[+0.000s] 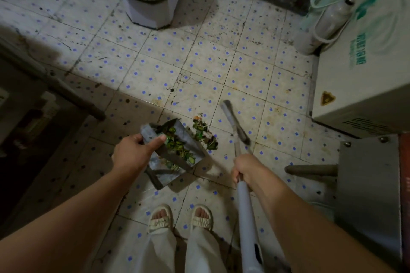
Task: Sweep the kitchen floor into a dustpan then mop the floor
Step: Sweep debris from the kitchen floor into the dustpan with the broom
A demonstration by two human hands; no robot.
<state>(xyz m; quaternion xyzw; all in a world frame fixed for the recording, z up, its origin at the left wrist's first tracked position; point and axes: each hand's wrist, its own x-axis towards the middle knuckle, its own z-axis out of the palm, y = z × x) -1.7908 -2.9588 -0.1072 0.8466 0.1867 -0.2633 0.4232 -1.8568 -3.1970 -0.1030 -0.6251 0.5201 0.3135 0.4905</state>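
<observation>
Scraps (205, 134) of green peel lie in a small heap on the tiled floor (221, 62), right at the open lip of our dustpan (175, 157). More green bits already sit inside the pan. Our left hand (133, 153) holds the pan by its back edge, with the thumb pressed over the top and the other fingers curled under it. Our right hand (246, 170) is wrapped tight around the broom stick (246, 217). The broom head (236, 124) is blurry and seems to hang just off the floor, on the far side of the heap from the pan.

We think we are in the middle of the sweeping part, and the mop comes later.

To do this bit well, we should push the pan lip flat down on the tile so no bits slide under it. The pan looks tipped a little, so we should lay it lower first. Then we set the broom down behind the heap and pull it toward the pan in short, soft strokes. Big fast swings could flick the peels away or knock them past the pan. We should keep the pan still while the broom moves.

Small dark specks dot the tiles all around, so more sweeping is likely needed. Our sandals (180, 217) stand close behind the pan.
</observation>
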